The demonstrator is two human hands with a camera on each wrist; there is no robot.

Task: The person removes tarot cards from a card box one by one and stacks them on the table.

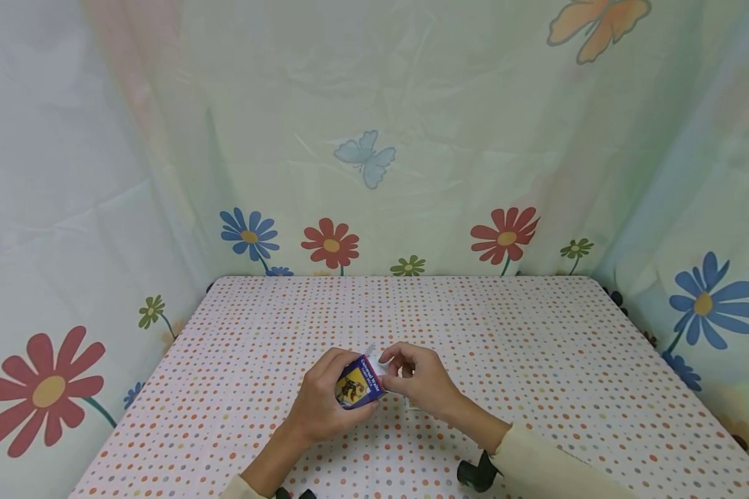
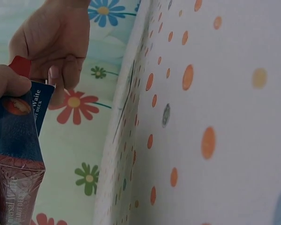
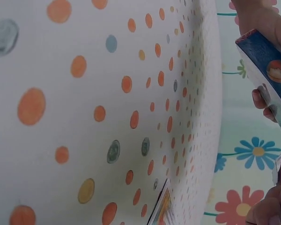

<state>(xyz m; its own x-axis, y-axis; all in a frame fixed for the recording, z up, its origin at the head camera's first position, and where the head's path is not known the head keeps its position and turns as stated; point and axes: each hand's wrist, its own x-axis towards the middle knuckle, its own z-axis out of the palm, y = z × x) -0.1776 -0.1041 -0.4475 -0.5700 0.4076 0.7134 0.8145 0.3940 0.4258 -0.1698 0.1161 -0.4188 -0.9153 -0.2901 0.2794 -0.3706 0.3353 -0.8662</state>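
A blue tarot deck box (image 1: 358,382) with a yellow picture on its front is gripped in my left hand (image 1: 324,398), tilted above the table. In the left wrist view the box (image 2: 16,126) shows a red flap at its end, with the left thumb across it. My right hand (image 1: 421,378) is at the box's open end, its thumb and curled fingers pinching at the whitish flap. What lies between those fingertips is partly hidden. Below the right hand, a picture card (image 3: 163,208) lies on the table, mostly cut off in the right wrist view.
The table wears a white cloth (image 1: 274,326) with coloured dots. A curtain (image 1: 437,104) with flowers and butterflies hangs behind it and on both sides. Near the front edge, a dark object (image 1: 477,473) shows beside the right sleeve.
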